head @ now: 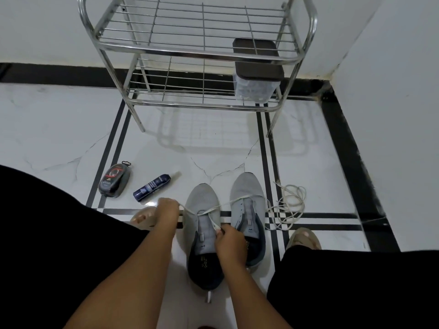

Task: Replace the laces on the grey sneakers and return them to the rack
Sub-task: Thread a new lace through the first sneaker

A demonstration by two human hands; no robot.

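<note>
Two grey sneakers stand side by side on the tiled floor, toes pointing at the rack. The left sneaker (202, 203) has a white lace (209, 211) running through its lowest eyelets. My left hand (167, 211) pinches one end of that lace, pulled out to the left. My right hand (229, 241) pinches the other end over the shoe's tongue. A strand of lace also stretches across the right sneaker (248, 188). A loose coil of white lace (291, 203) lies on the floor to the right of the shoes.
A two-shelf metal wire rack (202, 51) stands against the wall ahead, with a clear box with a dark lid (257, 74) on its lower shelf. A shoe polish sponge case (115, 180) and a blue spray bottle (153, 187) lie at the left. My knees and sandalled feet flank the shoes.
</note>
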